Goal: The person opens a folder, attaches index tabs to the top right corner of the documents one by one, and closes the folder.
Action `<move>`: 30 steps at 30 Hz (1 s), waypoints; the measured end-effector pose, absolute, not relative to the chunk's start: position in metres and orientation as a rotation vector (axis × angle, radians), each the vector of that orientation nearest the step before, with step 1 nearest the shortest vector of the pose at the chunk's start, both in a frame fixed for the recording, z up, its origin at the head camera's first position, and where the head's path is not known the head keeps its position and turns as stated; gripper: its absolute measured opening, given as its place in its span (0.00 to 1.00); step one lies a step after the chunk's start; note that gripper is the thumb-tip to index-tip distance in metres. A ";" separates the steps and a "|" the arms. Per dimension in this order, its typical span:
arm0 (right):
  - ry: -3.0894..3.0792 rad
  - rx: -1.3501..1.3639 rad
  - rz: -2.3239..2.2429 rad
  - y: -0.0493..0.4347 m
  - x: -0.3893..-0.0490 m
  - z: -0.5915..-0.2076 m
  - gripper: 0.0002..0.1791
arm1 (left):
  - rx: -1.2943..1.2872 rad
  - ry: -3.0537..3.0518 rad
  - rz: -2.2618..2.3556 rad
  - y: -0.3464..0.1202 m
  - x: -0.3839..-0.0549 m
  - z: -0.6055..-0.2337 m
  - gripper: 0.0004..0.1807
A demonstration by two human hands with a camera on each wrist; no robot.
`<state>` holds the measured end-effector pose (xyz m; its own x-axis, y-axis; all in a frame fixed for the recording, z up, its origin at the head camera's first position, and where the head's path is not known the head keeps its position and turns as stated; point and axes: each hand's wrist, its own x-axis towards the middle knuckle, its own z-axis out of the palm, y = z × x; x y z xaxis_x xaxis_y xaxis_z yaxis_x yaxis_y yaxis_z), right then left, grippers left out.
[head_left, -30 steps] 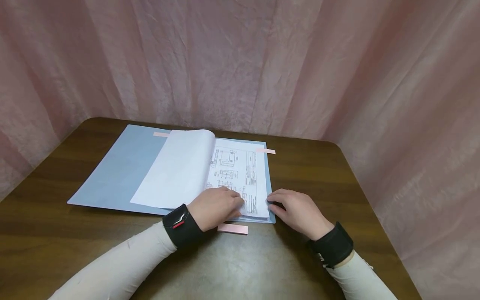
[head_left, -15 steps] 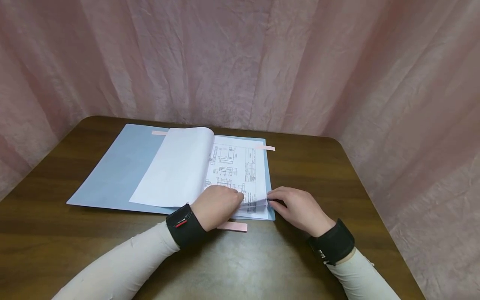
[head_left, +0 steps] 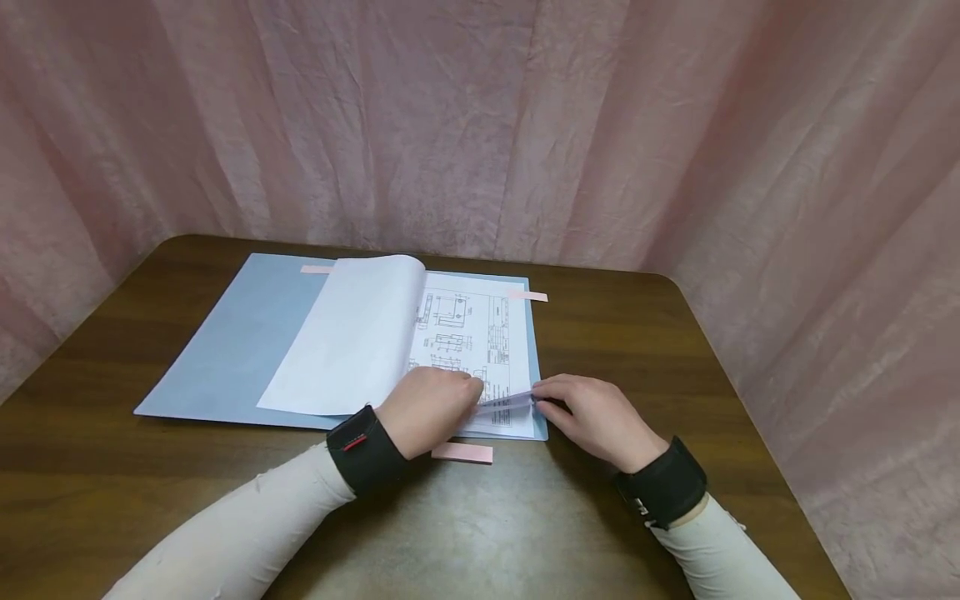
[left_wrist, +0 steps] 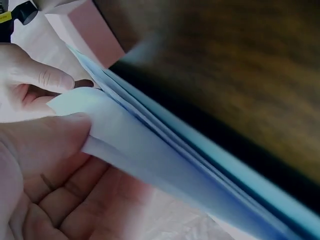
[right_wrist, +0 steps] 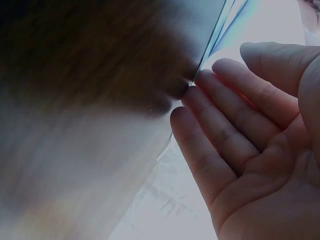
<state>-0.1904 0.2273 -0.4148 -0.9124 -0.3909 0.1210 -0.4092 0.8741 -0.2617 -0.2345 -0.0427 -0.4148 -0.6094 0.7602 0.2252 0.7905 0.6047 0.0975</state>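
Note:
A light blue folder (head_left: pixel 210 358) lies spread on the table, with a white page (head_left: pixel 345 333) turned over to its left. On its right half is a sheet with technical drawings (head_left: pixel 510 342). My left hand (head_left: pixel 431 408) pinches the near edge of a paper sheet (left_wrist: pixel 130 135) between thumb and fingers; that edge is lifted and bent. Beside the folder's right edge, my right hand (head_left: pixel 600 421) touches the paper's edge with its fingertips. In the right wrist view its fingers (right_wrist: pixel 220 135) are fairly straight, with the thumb apart from them.
A pink sticky note pad (head_left: pixel 462 452) lies in front of the folder. Pink paper strips stick to the turned area's top (head_left: pixel 317 269) and the right sheet's top edge (head_left: pixel 528 296). Behind the wooden table (head_left: pixel 615 333) hangs a pink curtain (head_left: pixel 420 125).
The near edge of the sheet has risen and bent between the hands. My left hand has turned slightly with it; my right hand stays almost in place.

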 end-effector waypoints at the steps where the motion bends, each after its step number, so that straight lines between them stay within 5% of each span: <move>1: -2.981 0.637 0.440 0.227 -0.190 -0.415 0.15 | -1.292 -2.681 -0.292 -0.043 -0.235 -0.414 0.08; 30: -2.982 0.651 0.410 0.221 -0.198 -0.417 0.17 | -0.923 -2.496 -0.546 -0.089 -0.235 -0.410 0.02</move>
